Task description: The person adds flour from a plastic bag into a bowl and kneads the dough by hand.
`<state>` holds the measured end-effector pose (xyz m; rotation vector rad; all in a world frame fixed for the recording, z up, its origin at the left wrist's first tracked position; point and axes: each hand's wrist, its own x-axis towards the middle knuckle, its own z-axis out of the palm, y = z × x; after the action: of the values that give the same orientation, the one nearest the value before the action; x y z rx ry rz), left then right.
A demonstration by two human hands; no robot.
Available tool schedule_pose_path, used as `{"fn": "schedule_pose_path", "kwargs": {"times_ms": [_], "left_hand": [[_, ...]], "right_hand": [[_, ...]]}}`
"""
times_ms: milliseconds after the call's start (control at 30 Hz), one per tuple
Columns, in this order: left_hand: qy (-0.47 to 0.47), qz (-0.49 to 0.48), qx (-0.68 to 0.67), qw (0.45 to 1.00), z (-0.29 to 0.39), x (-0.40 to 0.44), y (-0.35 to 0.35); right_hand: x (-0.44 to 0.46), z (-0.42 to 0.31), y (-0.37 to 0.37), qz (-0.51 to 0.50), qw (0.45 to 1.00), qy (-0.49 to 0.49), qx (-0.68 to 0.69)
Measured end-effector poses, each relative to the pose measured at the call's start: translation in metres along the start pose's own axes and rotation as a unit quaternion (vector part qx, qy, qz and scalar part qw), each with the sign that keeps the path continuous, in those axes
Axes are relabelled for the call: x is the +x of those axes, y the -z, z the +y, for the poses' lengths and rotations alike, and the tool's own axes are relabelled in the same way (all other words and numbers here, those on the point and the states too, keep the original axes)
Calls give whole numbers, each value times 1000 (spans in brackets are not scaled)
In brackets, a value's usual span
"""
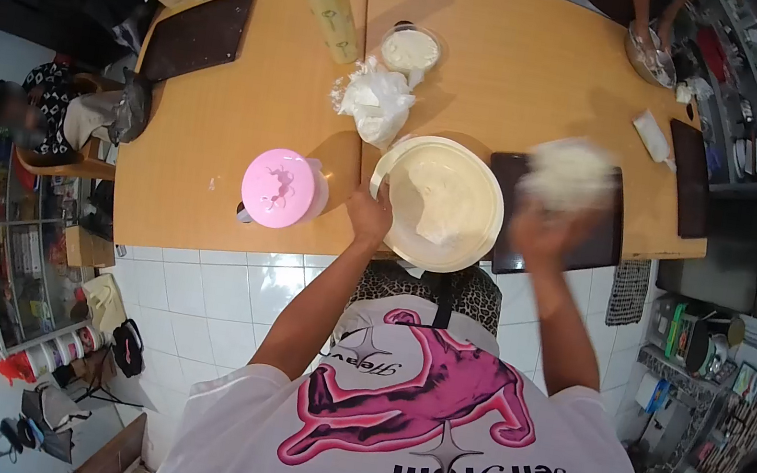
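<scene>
A cream-coloured bowl stands at the table's front edge with pale dough or flour mix inside. At its left rim is my left hand, its fingers wrapped round the edge. To the right, my right hand is smeared by motion over a dark tray. A blurred pale mass shows at its fingers, and how they hold it cannot be made out. An open plastic bag of white powder lies just behind the bowl, beside a small tub of white powder.
A pink-lidded container stands left of the bowl, and a plastic wrap roll further back. Dark trays lie at the back left and far right. One person's hands work in a metal bowl; other people are at the left.
</scene>
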<state>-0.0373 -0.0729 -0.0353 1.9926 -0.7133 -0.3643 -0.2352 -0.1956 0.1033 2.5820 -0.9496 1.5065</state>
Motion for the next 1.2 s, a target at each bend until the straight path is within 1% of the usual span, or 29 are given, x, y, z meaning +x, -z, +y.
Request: {"fn": "schedule_pose_path", "kwargs": {"times_ms": [33, 67, 100, 133, 167, 200, 233, 267, 300, 367, 400, 467, 500, 567, 600, 700, 733, 833, 867, 900, 933, 967, 1000, 1033, 1067, 1133, 1167, 1200], "left_hand": [[4, 3, 11, 1000, -1, 0, -1], [8, 2, 23, 1000, -3, -2, 0], [4, 2, 23, 1000, -3, -1, -1], [-1, 1, 25, 1000, -5, 0, -1], [-1, 1, 26, 1000, -8, -1, -1], [-34, 6, 55, 998, -17, -2, -3], [-12, -8, 50, 999, -18, -9, 0], [3, -16, 40, 999, -15, -6, -1], [15, -20, 29, 999, -11, -2, -2], [3, -8, 30, 1000, -17, 0, -5], [-3, -4, 31, 999, -19, -1, -6], [18, -14, 15, 1000, -13, -2, -4], [27, -17, 8, 999, -10, -2, -3], [-34, 13, 37, 999, -11, -8, -4], [-70, 32, 50, 996, -12, -3, -3], [23, 7, 51, 998, -11, -3, -5], [-2, 11, 35, 999, -14, -2, -6], [20, 15, 37, 999, -16, -2, -8], [19, 13, 32, 999, -17, -1, -9], [21, 10, 28, 999, -15, 0, -8], [23, 6, 25, 999, -14, -2, -6], [17, 8, 42, 999, -15, -4, -6], [9, 11, 58, 998, -14, -4, -6], [0, 14, 73, 997, -15, -3, -7], [7, 8, 64, 998, -16, 0, -8], [25, -6, 45, 999, -23, 0, -10], [18, -2, 42, 999, -23, -1, -11], [12, 2, 40, 999, -22, -1, -11]], "right_hand": [[-50, 2, -22, -144, 989, 20, -2], [-80, -11, -22, -335, 941, 43, 17], [-111, -25, -22, -513, 856, 53, 40], [-107, -42, -13, -573, 817, 42, 49], [-95, -43, -15, -571, 817, 1, 86], [-86, -45, -16, -571, 810, -47, 123], [-83, -44, -18, -568, 802, -99, 157], [-78, -33, -25, -562, 801, -113, 171], [-70, -27, -35, -539, 828, -87, 128], [-60, -22, -55, -486, 872, -39, 44], [-65, -19, -70, -502, 864, -21, 35], [-88, -13, -99, -533, 846, 14, 18], [-92, -13, -102, -527, 850, -2, 8], [-99, -20, -107, -507, 861, -31, -8], [-104, -20, -111, -476, 879, -14, -25], [-112, -11, -121, -475, 879, 20, -20], [-110, -10, -122, -475, 879, 25, -30], [-110, -6, -118, -428, 897, -96, 51], [-112, -4, -119, -371, 893, -219, 126], [-114, -3, -118, -307, 867, -339, 198], [-118, -4, -117, -236, 819, -451, 264], [-119, -3, -113, -176, 684, -559, 433], [-112, -5, -105, -105, 509, -632, 575], [-105, -6, -97, -28, 303, -665, 682], [-100, -6, -91, -11, 281, -645, 711], [-77, -1, -60, 7, 280, -629, 725], [-60, 3, -40, 16, 279, -622, 732], [-40, 13, -22, 28, 328, -572, 752]]}}
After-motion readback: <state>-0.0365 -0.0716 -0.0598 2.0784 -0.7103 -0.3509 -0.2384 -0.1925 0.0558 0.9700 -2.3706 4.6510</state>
